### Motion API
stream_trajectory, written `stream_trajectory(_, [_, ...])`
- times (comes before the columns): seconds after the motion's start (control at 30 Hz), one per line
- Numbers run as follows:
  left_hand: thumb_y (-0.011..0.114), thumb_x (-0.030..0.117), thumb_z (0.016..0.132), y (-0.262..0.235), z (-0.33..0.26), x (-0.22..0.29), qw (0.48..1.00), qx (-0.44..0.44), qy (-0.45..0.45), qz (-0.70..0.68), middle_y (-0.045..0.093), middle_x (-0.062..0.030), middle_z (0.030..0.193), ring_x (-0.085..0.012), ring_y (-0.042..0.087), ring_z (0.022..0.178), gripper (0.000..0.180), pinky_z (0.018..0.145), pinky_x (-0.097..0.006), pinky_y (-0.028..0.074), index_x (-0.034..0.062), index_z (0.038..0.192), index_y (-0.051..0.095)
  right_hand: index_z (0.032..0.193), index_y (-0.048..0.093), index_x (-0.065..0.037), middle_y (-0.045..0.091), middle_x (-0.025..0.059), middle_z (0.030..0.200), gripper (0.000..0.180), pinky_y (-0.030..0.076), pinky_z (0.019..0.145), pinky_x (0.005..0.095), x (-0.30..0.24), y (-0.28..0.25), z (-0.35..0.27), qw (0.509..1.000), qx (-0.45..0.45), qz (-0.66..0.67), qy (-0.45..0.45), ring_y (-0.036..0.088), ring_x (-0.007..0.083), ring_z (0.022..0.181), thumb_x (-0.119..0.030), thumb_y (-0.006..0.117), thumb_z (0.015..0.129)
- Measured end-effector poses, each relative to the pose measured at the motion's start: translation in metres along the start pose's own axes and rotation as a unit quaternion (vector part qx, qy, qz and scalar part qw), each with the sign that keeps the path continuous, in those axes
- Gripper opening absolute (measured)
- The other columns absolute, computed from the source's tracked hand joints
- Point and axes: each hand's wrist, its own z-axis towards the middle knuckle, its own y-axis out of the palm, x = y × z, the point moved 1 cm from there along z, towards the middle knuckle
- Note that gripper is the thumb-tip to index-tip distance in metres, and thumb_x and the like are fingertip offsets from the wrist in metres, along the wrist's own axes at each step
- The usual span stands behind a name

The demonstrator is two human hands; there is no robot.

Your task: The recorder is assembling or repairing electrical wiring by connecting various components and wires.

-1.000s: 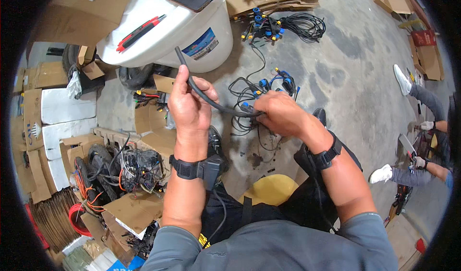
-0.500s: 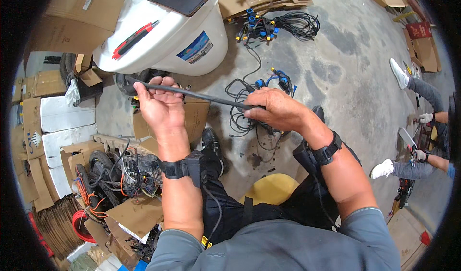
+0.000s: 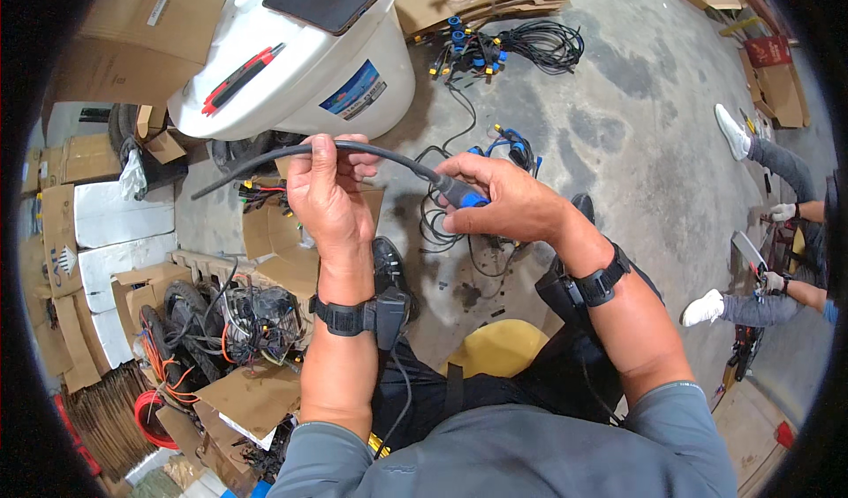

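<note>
Stained concrete floor [image 3: 618,180] is carrying two tangled cable bundles [image 3: 549,46]. Above it, one black cable [image 3: 380,151] is curving: the left hand [image 3: 332,196] is pinching its middle, the right hand [image 3: 512,199] is gripping its single grey-and-blue connector [image 3: 456,191].

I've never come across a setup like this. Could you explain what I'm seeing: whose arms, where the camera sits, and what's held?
There is no machine here: these are a person's own bare hands. The camera is worn on the head and looks down; its fisheye lens bends straight edges. The left hand grips a black cable, which curves to a free end at the left. The right hand holds its dark connector, which has a blue part. On the white tub's lid lie a phone and red and black pens. More cables lie on the floor.
</note>
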Motion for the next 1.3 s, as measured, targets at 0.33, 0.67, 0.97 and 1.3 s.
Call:
stream_trajectory(0.33, [0.053,0.029,0.099,0.01,-0.005,-0.004,0.998,0.037,-0.035,-0.042,0.066,-0.0184,0.089,-0.0279,0.069,0.078,0.027,0.06,-0.032,0.058,0.0021,0.103,0.052,0.116,0.056,0.001,0.063,0.0139,0.095,0.039,0.048,0.077,0.032,-0.005,0.012,0.001,0.992,0.083,-0.092,-0.003,0.059,0.0177,0.085,-0.017,0.066,0.083])
stream_trajectory(0.67, [0.049,0.032,0.1,0.016,-0.012,-0.006,0.996,0.031,-0.075,-0.029,0.061,-0.013,0.073,-0.0187,0.058,0.057,0.03,0.053,-0.029,0.052,0.0027,0.094,0.052,0.102,0.061,0.001,0.063,0.0186,0.076,0.029,0.049,0.066,0.0386,-0.003,0.024,0.0,0.978,0.102,-0.156,-0.095,0.063,0.032,0.07,-0.017,0.07,0.081])
stream_trajectory(0.97, [0.06,0.019,0.093,0.012,-0.011,-0.01,0.993,0.023,-0.078,0.088,0.061,-0.0081,0.064,-0.0126,0.056,0.052,0.017,0.047,-0.023,0.045,0.0039,0.087,0.055,0.089,0.059,0.001,0.062,0.023,0.078,0.021,0.048,0.067,0.0459,-0.009,0.011,0.001,0.966,0.005,-0.246,-0.083,0.062,0.0421,0.079,-0.017,0.067,0.081])
stream_trajectory(1.3, [0.066,0.013,0.087,0.018,-0.012,-0.008,0.983,0.015,-0.063,0.174,0.063,-0.0082,0.069,-0.012,0.058,0.051,0.013,0.045,-0.022,0.044,0.0011,0.09,0.062,0.091,0.059,-0.003,0.063,0.0194,0.084,0.021,0.049,0.073,0.0468,-0.003,-0.007,-0.004,0.933,-0.009,-0.355,-0.053,0.061,0.0403,0.085,-0.02,0.066,0.081])
